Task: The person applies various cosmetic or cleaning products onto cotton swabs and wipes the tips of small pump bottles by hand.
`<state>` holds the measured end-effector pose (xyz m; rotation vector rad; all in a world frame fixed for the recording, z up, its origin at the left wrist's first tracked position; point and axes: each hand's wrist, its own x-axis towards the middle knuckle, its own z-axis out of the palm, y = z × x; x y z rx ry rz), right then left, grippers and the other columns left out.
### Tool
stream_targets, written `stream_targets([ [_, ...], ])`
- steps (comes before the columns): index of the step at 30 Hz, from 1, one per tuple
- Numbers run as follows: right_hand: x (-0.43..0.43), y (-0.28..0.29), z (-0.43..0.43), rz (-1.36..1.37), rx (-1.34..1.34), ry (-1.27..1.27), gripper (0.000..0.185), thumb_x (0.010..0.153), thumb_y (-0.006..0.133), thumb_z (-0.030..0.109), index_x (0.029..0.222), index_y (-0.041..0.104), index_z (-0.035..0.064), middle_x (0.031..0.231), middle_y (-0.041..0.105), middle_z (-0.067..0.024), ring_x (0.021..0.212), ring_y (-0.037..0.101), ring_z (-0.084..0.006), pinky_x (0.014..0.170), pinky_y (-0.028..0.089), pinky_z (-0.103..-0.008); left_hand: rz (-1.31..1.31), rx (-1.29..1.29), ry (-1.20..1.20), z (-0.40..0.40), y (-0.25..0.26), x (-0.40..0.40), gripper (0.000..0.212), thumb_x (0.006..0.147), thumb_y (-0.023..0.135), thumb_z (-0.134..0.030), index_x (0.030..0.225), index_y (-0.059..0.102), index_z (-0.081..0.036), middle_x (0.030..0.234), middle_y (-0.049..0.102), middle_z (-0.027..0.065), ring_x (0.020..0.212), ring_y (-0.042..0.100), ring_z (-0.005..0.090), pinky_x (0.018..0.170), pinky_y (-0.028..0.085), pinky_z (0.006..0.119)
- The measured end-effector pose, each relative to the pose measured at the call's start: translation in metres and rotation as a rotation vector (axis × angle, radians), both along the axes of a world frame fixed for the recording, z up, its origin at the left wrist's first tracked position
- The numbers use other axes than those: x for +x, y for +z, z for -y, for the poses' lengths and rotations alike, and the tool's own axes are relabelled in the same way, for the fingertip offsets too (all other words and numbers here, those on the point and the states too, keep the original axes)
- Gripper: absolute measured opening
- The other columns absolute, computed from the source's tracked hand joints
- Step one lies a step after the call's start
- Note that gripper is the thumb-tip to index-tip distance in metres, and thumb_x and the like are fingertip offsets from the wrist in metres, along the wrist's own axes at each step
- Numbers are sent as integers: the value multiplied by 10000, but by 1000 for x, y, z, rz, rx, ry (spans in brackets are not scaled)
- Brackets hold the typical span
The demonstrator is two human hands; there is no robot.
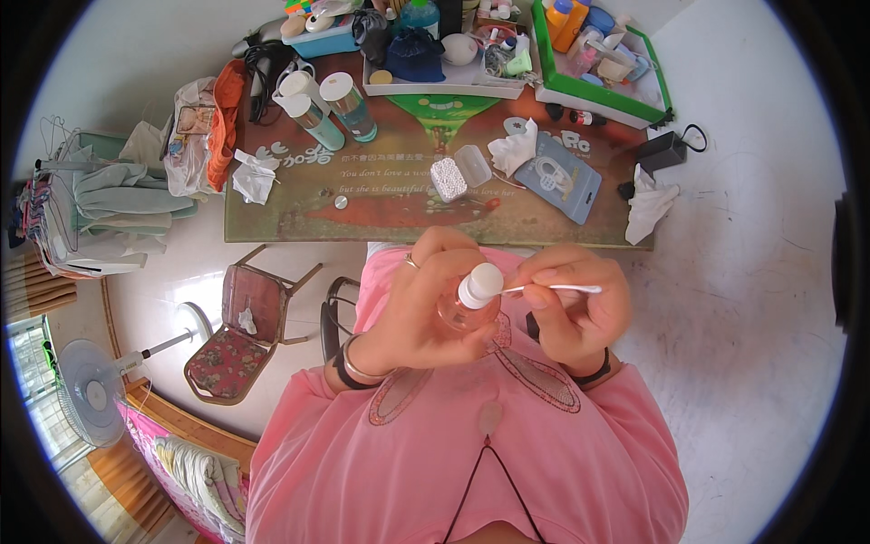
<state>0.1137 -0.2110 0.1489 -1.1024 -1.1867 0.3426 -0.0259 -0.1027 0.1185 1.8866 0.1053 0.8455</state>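
Note:
In front of my chest, my left hand (421, 306) is wrapped around a small clear bottle (469, 316) with a white cap (484, 281). A cotton swab (567, 288) is pinched between the thumb and fingers of my right hand (578, 302). One end of the swab is at the neck of the bottle, just below the cap; whether it touches, I cannot tell. Its white tip points to the right. On the table beyond my hands, an open plastic box of cotton swabs (449, 180) stands with its clear lid (474, 165) tipped back.
A blue-grey pouch (561, 178) and crumpled tissues (511, 149) lie on the printed tabletop (292, 217). Several bottles (348, 105) stand at the back left. Behind are a white tray (442, 88) and a green-edged box (605, 102) of toiletries. A chair (234, 353) and fan (95, 394) stand left.

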Motion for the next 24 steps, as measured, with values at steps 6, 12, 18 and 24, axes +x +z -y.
stream_targets([
  [6, 3, 2, -1, 82, 8, 43, 253, 753, 693, -72, 980, 600, -12, 889, 663, -156, 755, 661, -253, 633, 526, -309, -10, 17, 63, 1, 5, 1, 515, 631, 724, -96, 1093, 509, -17, 973, 500, 151, 829, 539, 275, 668, 451, 350],
  [12, -2, 4, -5, 312, 58, -12, 293, 722, 730, -37, 987, 611, -3, 938, 653, -144, 758, 643, -241, 624, 520, -305, -9, 74, 108, 1, 0, 0, 534, 621, 728, -98, 1102, 511, -14, 999, 500, 155, 808, 542, 271, 657, 458, 335],
  [18, -9, 4, -3, 419, 37, -85, 298, 711, 751, -1, 975, 614, 8, 909, 649, -134, 739, 635, -227, 610, 513, -303, -40, 164, 213, 0, -1, 0, 572, 603, 754, -149, 1106, 516, -17, 998, 501, 158, 782, 546, 277, 634, 462, 339],
  [24, -6, 4, -3, 357, -48, -35, 317, 698, 758, 14, 978, 608, 2, 876, 646, -125, 726, 632, -230, 596, 515, -309, -32, 191, 251, 1, -1, 0, 548, 613, 750, -157, 1094, 527, -19, 996, 505, 156, 793, 554, 284, 628, 461, 348],
])
